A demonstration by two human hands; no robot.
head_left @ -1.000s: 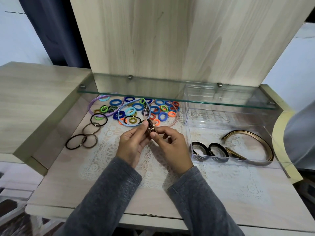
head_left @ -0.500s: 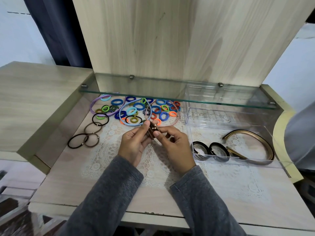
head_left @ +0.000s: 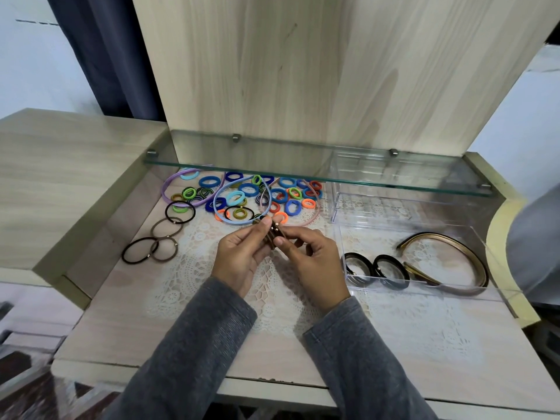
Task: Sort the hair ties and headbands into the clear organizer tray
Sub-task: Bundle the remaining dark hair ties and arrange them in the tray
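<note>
Hardly anything's moved, left hand (head_left: 239,259) and right hand (head_left: 312,262) still pinching the brown ties (head_left: 274,234) between them, guess to bunch them up before dropping into the tray (head_left: 439,294) just right of the hands.

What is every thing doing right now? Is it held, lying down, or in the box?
Left hand: pinching the brown hair ties.
Right hand: pinching them too.
Brown hair ties: bunched together, held above the lace mat.
Clear tray: open on top.
Black hair ties: lying in the tray's front section.
Headbands: lying in that same section.
Colourful hair ties: loose on the mat, unsorted.
</note>
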